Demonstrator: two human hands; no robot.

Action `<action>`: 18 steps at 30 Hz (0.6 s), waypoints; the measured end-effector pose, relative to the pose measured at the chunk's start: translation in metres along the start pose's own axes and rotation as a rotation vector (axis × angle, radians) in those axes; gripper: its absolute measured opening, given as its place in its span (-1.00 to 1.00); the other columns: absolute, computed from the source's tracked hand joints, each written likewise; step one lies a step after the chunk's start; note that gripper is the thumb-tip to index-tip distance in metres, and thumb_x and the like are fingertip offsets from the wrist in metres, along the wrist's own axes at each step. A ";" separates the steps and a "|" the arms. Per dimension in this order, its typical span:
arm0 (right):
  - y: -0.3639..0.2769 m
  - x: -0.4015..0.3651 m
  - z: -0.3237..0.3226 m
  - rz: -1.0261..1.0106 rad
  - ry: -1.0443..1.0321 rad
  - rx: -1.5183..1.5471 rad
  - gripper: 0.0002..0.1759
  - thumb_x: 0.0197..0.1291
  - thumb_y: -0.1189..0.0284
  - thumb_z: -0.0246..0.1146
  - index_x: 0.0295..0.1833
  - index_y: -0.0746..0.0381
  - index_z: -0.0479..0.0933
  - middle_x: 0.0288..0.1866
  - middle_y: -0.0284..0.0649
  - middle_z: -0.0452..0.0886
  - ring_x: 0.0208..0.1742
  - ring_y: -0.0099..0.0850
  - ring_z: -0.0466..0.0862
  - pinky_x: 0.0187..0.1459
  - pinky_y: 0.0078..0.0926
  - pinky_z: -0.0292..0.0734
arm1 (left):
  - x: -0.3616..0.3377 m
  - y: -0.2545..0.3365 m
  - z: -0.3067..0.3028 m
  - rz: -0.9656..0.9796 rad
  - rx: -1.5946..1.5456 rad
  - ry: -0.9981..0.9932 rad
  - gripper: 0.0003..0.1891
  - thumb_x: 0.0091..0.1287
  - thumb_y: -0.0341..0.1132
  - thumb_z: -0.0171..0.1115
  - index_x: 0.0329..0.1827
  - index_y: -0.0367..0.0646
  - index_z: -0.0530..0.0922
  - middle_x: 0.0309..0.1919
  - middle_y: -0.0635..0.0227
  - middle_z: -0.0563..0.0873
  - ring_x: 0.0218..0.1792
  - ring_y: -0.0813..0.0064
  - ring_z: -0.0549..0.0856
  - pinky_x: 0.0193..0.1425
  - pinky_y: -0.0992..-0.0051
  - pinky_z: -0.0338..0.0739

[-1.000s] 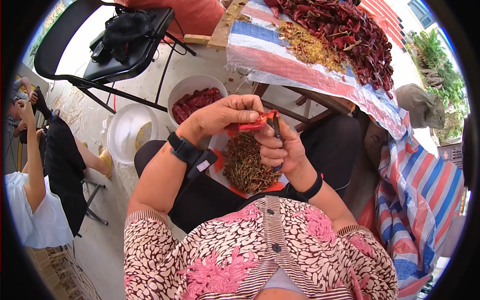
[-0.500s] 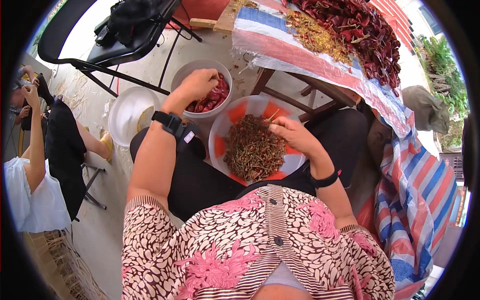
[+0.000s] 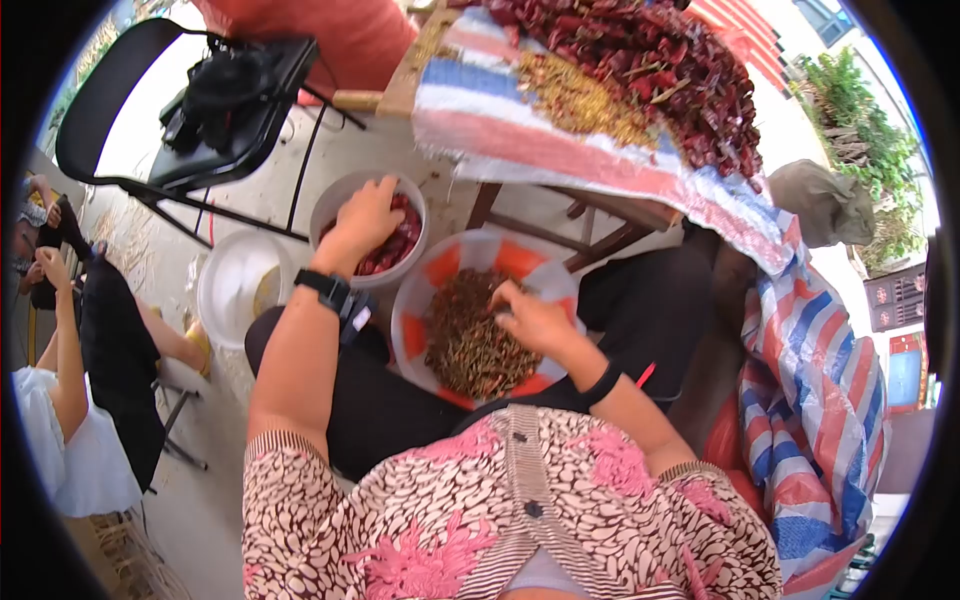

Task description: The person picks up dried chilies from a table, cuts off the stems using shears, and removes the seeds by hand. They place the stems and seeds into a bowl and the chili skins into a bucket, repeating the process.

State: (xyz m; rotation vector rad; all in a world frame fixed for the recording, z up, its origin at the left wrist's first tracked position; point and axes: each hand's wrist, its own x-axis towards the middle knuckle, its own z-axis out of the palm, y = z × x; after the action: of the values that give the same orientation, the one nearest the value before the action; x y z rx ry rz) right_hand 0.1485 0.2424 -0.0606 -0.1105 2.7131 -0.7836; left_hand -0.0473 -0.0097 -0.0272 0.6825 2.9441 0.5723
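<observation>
My left hand [image 3: 365, 220] is over a pale bucket [image 3: 424, 225] of dried red chillies [image 3: 392, 250]. Its fingers look spread and reach past the chillies toward the far rim; the palm side is hidden. Lower and to the right, my right hand [image 3: 535, 318] is at a heap of chilli stems and bits [image 3: 475, 350], inside an orange-and-white basin [image 3: 403, 330] between my legs. The fingers of this hand are bent and drawn together at the heap; whatever they pinch is too small to make out.
A table with a striped sheet [image 3: 470, 125] bears a large pile of dried chillies [image 3: 650, 55] and yellow seeds [image 3: 575, 95]. Left are a white tub [image 3: 235, 290], a black folding chair [image 3: 110, 100] with a dark bag [image 3: 225, 90], and another person [image 3: 75, 430].
My right hand has dropped from the basin's upper right, where it held a stem, down to the heap. My left hand's fingers have lifted and spread. The view has shifted.
</observation>
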 end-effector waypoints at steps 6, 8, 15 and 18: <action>-0.010 -0.005 -0.015 0.099 -0.198 -0.078 -0.50 0.27 0.19 0.14 0.32 -0.11 0.29 -0.09 -0.01 0.65 0.04 -0.03 0.62 0.01 0.00 0.48 | 0.000 0.017 -0.005 0.008 0.032 -0.179 -0.55 0.16 -0.24 0.29 0.09 -0.12 0.39 -0.03 -0.01 0.60 0.01 -0.10 0.60 0.05 0.05 0.53; -0.009 -0.005 -0.015 0.077 -0.201 -0.073 -0.49 0.27 0.19 0.14 0.33 -0.11 0.29 -0.08 0.01 0.65 0.04 -0.02 0.62 0.02 0.00 0.47 | -0.001 0.022 -0.007 0.021 0.029 -0.222 -0.54 0.16 -0.24 0.25 0.12 -0.12 0.41 -0.03 0.00 0.61 0.03 -0.06 0.61 0.06 0.07 0.53; -0.007 -0.002 -0.019 0.091 -0.045 0.077 -0.57 0.28 0.16 0.14 0.22 -0.03 0.28 -0.14 -0.03 0.64 0.01 0.00 0.61 -0.04 0.01 0.45 | 0.002 0.030 -0.007 0.015 0.072 -0.375 -0.41 0.16 -0.20 0.25 0.29 -0.07 0.36 0.04 -0.01 0.61 0.08 0.01 0.60 0.12 0.14 0.51; -0.005 0.000 -0.018 0.091 -0.099 0.008 -0.59 0.29 0.16 0.12 0.22 -0.03 0.31 -0.12 -0.03 0.64 0.02 0.01 0.60 -0.03 0.00 0.45 | 0.000 0.033 -0.007 0.031 0.067 -0.383 -0.42 0.16 -0.22 0.24 0.29 -0.07 0.37 0.04 -0.01 0.62 0.08 0.01 0.61 0.11 0.14 0.51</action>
State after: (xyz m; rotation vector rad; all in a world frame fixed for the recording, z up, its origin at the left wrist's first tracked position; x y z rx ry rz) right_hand 0.1425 0.2473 -0.0440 -0.0233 2.6020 -0.7426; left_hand -0.0349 0.0153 -0.0089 0.7502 2.6083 0.3040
